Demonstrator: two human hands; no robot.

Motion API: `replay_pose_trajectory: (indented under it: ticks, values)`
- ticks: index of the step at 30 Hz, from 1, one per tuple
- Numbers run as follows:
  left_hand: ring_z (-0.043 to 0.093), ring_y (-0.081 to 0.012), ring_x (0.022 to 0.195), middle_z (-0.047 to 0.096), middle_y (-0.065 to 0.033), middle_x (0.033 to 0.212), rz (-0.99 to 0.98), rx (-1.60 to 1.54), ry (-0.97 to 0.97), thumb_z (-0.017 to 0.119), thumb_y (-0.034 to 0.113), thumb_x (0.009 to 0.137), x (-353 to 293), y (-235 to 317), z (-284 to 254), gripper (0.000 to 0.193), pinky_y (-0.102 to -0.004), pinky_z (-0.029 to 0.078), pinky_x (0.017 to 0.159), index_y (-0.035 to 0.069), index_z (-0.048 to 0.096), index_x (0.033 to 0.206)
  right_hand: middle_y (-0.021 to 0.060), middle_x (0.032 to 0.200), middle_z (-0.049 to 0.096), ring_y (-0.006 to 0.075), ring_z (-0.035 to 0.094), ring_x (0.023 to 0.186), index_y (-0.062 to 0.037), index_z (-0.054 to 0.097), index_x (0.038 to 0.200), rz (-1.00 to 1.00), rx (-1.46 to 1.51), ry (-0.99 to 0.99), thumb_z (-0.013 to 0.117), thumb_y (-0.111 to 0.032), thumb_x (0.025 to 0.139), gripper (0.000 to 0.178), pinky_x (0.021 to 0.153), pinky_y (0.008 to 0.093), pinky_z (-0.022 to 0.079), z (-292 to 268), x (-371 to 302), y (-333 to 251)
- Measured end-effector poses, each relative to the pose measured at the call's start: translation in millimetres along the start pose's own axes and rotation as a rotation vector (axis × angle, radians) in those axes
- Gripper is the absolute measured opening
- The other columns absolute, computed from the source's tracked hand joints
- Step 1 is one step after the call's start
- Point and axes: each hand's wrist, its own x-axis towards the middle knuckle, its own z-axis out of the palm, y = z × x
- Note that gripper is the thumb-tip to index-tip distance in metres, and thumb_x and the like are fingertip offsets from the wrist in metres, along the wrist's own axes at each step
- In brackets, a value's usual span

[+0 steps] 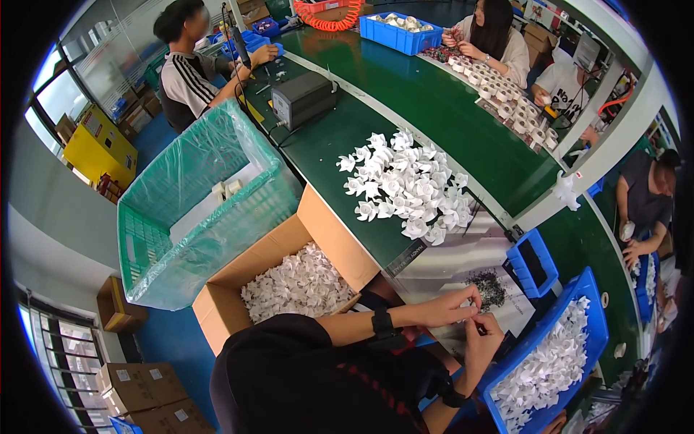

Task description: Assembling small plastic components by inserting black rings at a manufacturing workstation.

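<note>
My left hand [450, 308] and my right hand [482, 343] meet fingertip to fingertip above the near end of the bench. Both are closed in a pinch around something too small to make out. Just beyond them lies a heap of tiny black parts [489, 288] on a grey printed sheet [441, 267]. Farther off, white flower-shaped pieces [408, 181] are piled on the green bench top. To the right of my right hand, a tilted blue bin [597, 327] holds many similar white pieces. A small blue tray [533, 262] stands near the black heap.
At my left, an open cardboard box [217, 307] full of white pieces adjoins a green crate [148, 242] lined with clear plastic. A dark grey device [303, 99] sits on the bench. A white post [557, 195] rises at the right. Several people work around the green conveyor [426, 94].
</note>
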Motion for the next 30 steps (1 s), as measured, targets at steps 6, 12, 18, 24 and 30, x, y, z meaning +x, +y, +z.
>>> replay_pose_trajectory:
  ticks: [6,12,18,24,30]
  values:
    - [0.047,-0.0125,0.097,0.050,-0.0051,0.101,0.000,-0.068,0.020,0.047,0.017,0.096,0.2,-0.5,-0.6,0.017,-0.0270,0.039,0.086,0.003,0.046,0.105,0.0026,0.074,0.055,0.0089,0.048,0.064,0.0067,0.062,0.083,0.149,0.175,0.012,0.064,0.007,0.079,0.005,0.055,0.0212,0.036,3.8,-2.3,7.3]
    - [0.047,-0.0116,0.096,0.050,-0.0040,0.102,-0.019,-0.192,0.063,0.046,0.019,0.098,0.8,-7.2,0.9,0.017,-0.0266,0.039,0.085,0.004,0.046,0.106,0.0023,0.075,0.055,0.0082,0.048,0.065,0.0064,0.064,0.087,0.142,0.144,-0.008,0.063,0.006,0.080,0.007,0.057,0.0208,0.036,3.9,-3.1,0.0]
    - [0.046,-0.0090,0.087,0.049,-0.0034,0.096,0.027,-0.051,0.045,0.047,0.023,0.097,1.2,-9.7,2.8,0.019,-0.0248,0.040,0.075,0.005,0.046,0.103,0.0028,0.075,0.056,0.0078,0.047,0.065,0.0056,0.064,0.086,0.056,0.061,0.040,0.063,0.005,0.080,0.006,0.057,0.0209,0.036,1.9,-2.2,-3.1]
    - [0.047,-0.0106,0.087,0.050,-0.0047,0.094,0.038,-0.045,0.047,0.047,0.021,0.096,1.0,-8.1,1.1,0.017,-0.0259,0.040,0.076,0.004,0.046,0.102,0.0030,0.074,0.056,0.0077,0.047,0.065,0.0052,0.062,0.084,0.040,0.030,0.028,0.064,0.006,0.078,0.006,0.058,0.0209,0.037,1.5,-0.2,-8.9]
    - [0.047,-0.0126,0.094,0.049,-0.0055,0.100,0.022,-0.035,0.015,0.047,0.017,0.096,1.1,2.0,0.1,0.016,-0.0276,0.039,0.083,0.003,0.046,0.103,0.0031,0.074,0.055,0.0080,0.048,0.066,0.0056,0.061,0.084,-0.018,0.015,-0.048,0.064,0.006,0.077,0.008,0.059,0.0211,0.038,-3.0,3.0,-1.0]
